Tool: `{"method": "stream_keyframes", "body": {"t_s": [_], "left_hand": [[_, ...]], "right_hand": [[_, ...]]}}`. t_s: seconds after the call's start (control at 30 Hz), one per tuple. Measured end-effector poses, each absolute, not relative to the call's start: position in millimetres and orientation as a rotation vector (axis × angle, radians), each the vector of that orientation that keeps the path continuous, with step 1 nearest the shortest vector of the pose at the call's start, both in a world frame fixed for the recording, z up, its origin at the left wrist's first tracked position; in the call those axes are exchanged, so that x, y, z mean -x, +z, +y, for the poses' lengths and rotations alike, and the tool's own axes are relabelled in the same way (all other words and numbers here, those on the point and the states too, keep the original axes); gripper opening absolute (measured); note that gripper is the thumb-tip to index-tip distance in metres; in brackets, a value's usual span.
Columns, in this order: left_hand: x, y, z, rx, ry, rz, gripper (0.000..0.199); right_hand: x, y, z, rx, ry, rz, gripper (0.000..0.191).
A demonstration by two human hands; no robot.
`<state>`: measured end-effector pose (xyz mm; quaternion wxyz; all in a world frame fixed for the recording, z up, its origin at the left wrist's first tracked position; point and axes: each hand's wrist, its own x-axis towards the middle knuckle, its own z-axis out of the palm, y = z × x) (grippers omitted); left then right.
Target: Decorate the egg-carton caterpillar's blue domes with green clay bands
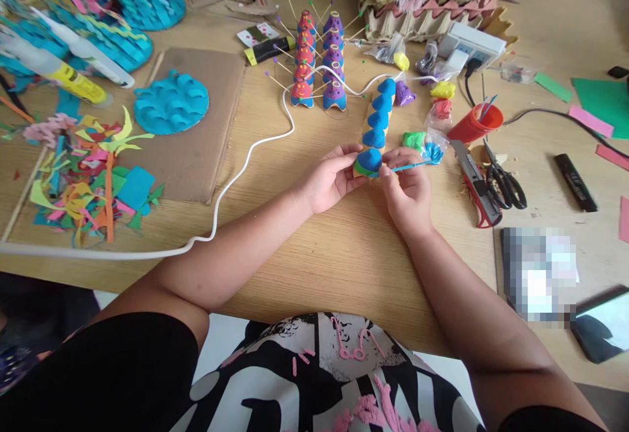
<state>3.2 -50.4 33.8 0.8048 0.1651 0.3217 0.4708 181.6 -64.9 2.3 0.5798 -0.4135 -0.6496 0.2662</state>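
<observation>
A strip of egg carton (378,120) topped with blue clay mounds points away from me, with green clay at the base of its nearest mound. My left hand (334,179) grips the near end from the left side. In my right hand (407,189) is a thin blue tool (413,166), pinched between thumb and fingers, its tip against the nearest mound's lower edge. Beyond stand two finished-looking strips, one red and blue (303,58), one purple and blue (335,58), with pins stuck in their sides. Green clay (414,140) and blue clay (433,153) lie to the right.
A white cable (246,157) crosses the table and my left forearm. Scissors (504,179), a box cutter (476,186) and a red cup (476,124) are at right. Cardboard (196,157), paper scraps (88,189) and a glue bottle (73,81) are at left.
</observation>
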Motion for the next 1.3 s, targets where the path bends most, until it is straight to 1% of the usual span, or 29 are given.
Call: {"method": "stream_keyframes", "body": {"t_s": [0.23, 0.57, 0.87, 0.97, 1.1, 1.3], "left_hand": [[-3.6, 36.7, -51.2, -0.368, 1.0, 0.688, 0.014], [-3.6, 33.8, -50.4, -0.364, 1.004, 0.688, 0.012], [-3.1, 34.2, -50.1, -0.355, 0.994, 0.702, 0.01], [-3.3, 34.9, -50.2, -0.349, 0.997, 0.703, 0.012], [-3.7, 35.4, -50.1, -0.339, 1.002, 0.715, 0.011], [-3.3, 33.8, -49.8, -0.35, 1.003, 0.698, 0.014]], "right_hand": [[-181.3, 7.4, -65.4, 0.971, 0.514, -1.574, 0.016], [-182.5, 6.5, -64.8, 0.997, 0.465, -1.636, 0.012], [-182.5, 9.5, -65.9, 1.028, 0.494, -1.642, 0.018], [-182.5, 7.3, -66.0, 1.013, 0.568, -1.592, 0.022], [-183.2, 1.0, -64.9, 0.968, 0.649, -1.516, 0.028], [-183.2, 0.3, -64.8, 0.964, 0.647, -1.521, 0.024]]}}
